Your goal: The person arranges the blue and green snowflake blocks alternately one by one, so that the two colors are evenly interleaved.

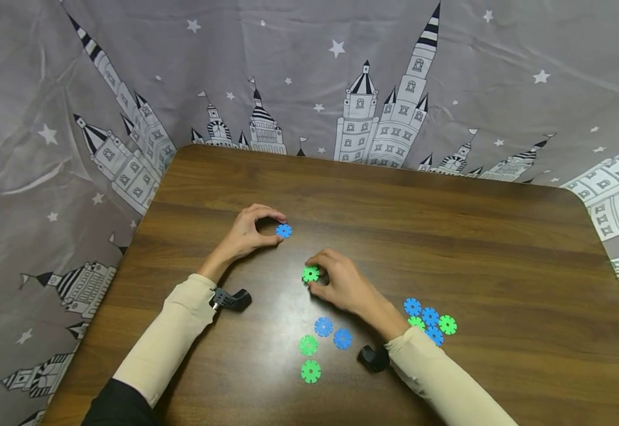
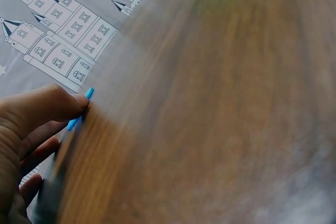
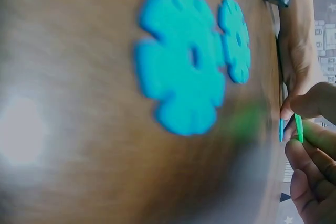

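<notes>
My left hand (image 1: 247,232) pinches a blue notched plastic disc (image 1: 284,231) between thumb and fingers, toward the left middle of the table. In the left wrist view that disc (image 2: 79,113) shows nearly edge-on at the thumb tip. To the right and nearer the front, my right hand (image 1: 341,281) holds a green notched disc (image 1: 310,274) by its rim. The right wrist view shows this green disc (image 3: 299,128) edge-on between thumb and fingers, with the left hand behind it. A gap separates the two held discs in the head view.
In front of the right hand, two loose blue discs (image 1: 343,339) and two green discs (image 1: 311,371) lie flat on the wooden table (image 1: 474,248). Beside the right forearm sits a cluster of several blue and green discs (image 1: 430,316). A grey castle-print curtain (image 1: 298,47) hangs behind the table.
</notes>
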A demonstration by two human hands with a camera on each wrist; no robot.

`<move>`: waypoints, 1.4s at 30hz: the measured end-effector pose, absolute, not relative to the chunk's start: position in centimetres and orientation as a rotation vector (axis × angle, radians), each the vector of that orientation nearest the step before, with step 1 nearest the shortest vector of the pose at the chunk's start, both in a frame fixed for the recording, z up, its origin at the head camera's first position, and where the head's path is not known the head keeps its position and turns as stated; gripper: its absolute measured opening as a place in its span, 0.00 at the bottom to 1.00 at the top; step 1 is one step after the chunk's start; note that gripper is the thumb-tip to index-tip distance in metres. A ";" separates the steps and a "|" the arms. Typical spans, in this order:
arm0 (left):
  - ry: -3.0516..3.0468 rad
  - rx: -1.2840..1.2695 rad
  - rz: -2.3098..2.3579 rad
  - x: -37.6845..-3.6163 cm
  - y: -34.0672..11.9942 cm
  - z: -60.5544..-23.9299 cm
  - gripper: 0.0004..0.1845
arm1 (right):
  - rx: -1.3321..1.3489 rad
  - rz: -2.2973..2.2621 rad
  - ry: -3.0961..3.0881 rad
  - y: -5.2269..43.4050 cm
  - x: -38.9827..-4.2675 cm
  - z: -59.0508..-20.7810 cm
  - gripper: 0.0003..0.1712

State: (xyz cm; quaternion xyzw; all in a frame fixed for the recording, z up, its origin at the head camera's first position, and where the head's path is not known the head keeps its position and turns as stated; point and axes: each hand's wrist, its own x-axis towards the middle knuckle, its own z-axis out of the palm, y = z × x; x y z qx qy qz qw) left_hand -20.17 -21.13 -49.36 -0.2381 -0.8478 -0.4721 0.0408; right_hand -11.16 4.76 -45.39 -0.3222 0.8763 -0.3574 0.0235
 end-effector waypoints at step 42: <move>-2.600 -0.714 -1.466 -19.9 -21.3 -49.2 0.21 | -0.679 -0.934 2.769 1.0 -19.1 -45.4 0.19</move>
